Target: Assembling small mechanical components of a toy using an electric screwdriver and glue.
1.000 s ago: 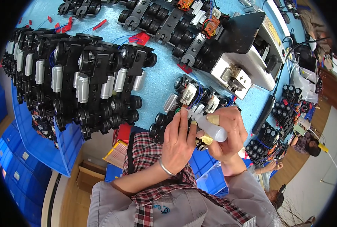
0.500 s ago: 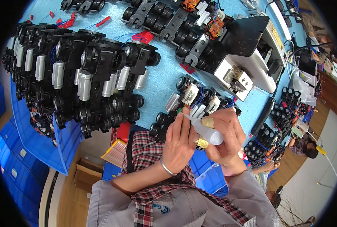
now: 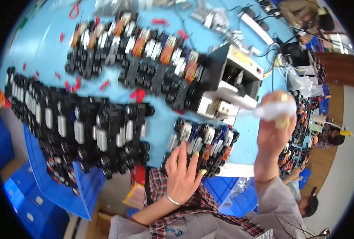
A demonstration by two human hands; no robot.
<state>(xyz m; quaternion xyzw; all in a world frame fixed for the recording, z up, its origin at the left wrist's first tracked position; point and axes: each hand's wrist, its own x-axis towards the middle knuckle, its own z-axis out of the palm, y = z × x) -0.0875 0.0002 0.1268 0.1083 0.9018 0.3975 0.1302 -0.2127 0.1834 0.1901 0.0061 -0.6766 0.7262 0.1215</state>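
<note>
A small white squeeze bottle (image 3: 273,111) with a thin tip pointing left is gripped in my right hand (image 3: 273,137), raised to the right of the work and blurred by motion. Yellow covers wrap some of its fingertips. Close to my body stand a few toy vehicle chassis (image 3: 202,140) with black wheels, white and silver blocks and blue wires. My left hand (image 3: 181,173) lies with spread fingers against their near left side, holding nothing that shows. Past the bottle's tip sits a black and white bench machine (image 3: 240,73) with a metal front.
Rows of black chassis with silver cylinders (image 3: 78,132) line the table's left edge, above a blue bin (image 3: 85,191). More wired chassis (image 3: 135,59) stand farther back. Red pieces (image 3: 137,95) are scattered on the blue tabletop (image 3: 161,119). Other people (image 3: 304,14) sit at the right.
My right hand has lifted the squeeze bottle away from my left hand, up and to the right. My left hand has spread out onto the chassis. The whole view has shifted.
</note>
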